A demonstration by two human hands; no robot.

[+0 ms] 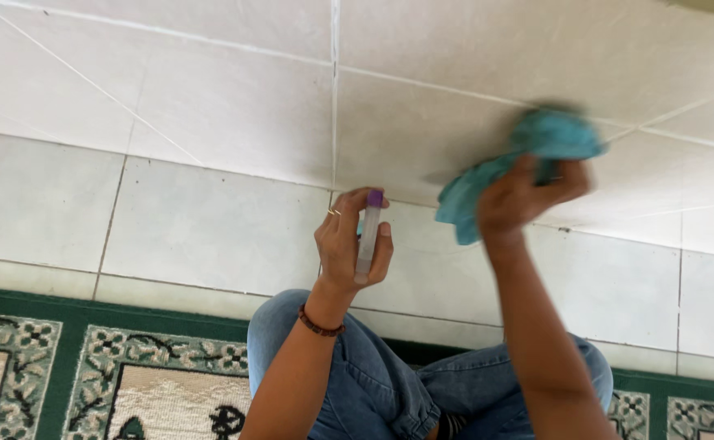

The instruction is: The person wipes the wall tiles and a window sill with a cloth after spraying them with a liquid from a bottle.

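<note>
Teal cloth (528,163), soft and light, is bunched in the right hand (520,200), closed on its middle and pressed to the white tiled wall (210,106). Left hand (345,248) wraps a slim clear spray bottle (368,236) with a purple cap, likely light, smooth and slippery; no label is readable.

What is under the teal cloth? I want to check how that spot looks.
The teal cloth, pressed by the right hand, lies on white floor tiles. The tile beneath it is covered, so its state cannot be seen.
</note>
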